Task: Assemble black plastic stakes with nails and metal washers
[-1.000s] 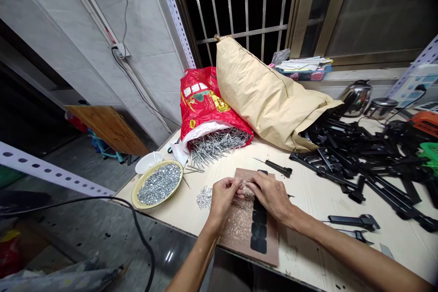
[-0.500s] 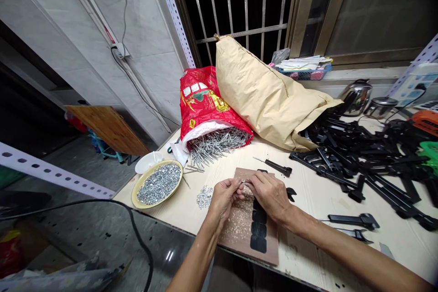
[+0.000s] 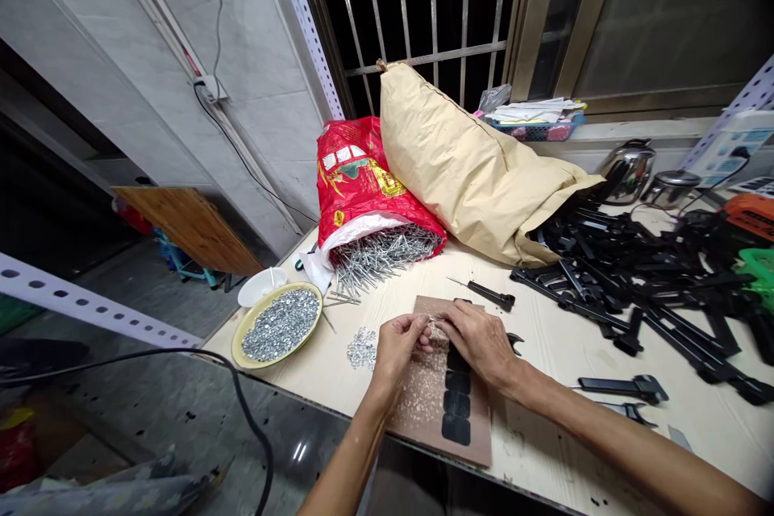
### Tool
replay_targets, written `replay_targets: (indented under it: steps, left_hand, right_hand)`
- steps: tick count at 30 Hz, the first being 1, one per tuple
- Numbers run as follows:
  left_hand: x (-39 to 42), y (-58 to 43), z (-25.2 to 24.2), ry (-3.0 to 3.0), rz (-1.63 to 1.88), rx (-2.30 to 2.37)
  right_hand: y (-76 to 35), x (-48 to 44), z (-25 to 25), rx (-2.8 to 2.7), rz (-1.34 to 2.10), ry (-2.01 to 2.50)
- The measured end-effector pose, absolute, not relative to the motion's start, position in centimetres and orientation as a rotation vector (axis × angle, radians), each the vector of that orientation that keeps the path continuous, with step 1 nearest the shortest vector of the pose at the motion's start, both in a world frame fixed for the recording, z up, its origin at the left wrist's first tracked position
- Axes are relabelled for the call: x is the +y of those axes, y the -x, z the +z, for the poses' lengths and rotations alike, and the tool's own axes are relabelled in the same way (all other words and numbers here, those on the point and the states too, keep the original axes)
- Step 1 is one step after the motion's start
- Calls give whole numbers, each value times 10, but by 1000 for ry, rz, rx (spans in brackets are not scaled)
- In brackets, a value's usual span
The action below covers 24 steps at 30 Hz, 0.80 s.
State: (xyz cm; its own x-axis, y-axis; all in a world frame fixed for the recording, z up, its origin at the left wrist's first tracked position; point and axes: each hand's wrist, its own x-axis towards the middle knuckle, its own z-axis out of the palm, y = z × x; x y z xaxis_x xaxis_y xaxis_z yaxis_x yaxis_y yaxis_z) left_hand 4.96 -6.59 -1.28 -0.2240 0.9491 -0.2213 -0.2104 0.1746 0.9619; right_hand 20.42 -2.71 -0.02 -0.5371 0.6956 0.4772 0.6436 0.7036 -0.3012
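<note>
My left hand (image 3: 402,348) and my right hand (image 3: 477,339) meet fingertip to fingertip, both pinched closed. Between them is a small, shiny metal piece, too small to name. Beneath the hands lies a brown board (image 3: 417,423) speckled with pale bits, bearing a column of black rounded pads (image 3: 456,405). Part of that column is hidden by my right hand. Left of my left hand is a little heap of small silvery pieces (image 3: 361,348). Just right of my right hand, a black open-jawed part (image 3: 513,341) is partly covered.
A yellow bowl (image 3: 238,345) of small metal pieces stands at left beside a white dish (image 3: 254,289). Long screws or nails (image 3: 387,254) spill from a red bag (image 3: 344,193). Behind lies a tan paper sack (image 3: 459,153). Black tool-like parts (image 3: 653,274) are piled at right.
The fingers have shifted very slightly while pinching the small piece. The view has moved a touch; the rest looks the same.
</note>
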Motion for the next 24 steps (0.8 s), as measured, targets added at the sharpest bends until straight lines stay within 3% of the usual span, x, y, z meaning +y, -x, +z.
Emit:
replay_targets:
  steps: [4,18,24]
  left_hand:
    - [-66,-49,-14,-848,1300,1357]
    - [-66,-47,-8,-825,1218,1266]
    - [-67,-57,-7,-1005,1249,1390]
  right_hand:
    - [-206,-25,1,-2319,173,1005]
    - [-211,-21,5,-2468,-354,665]
    - [-214,-21,-2,-2423,-281,762]
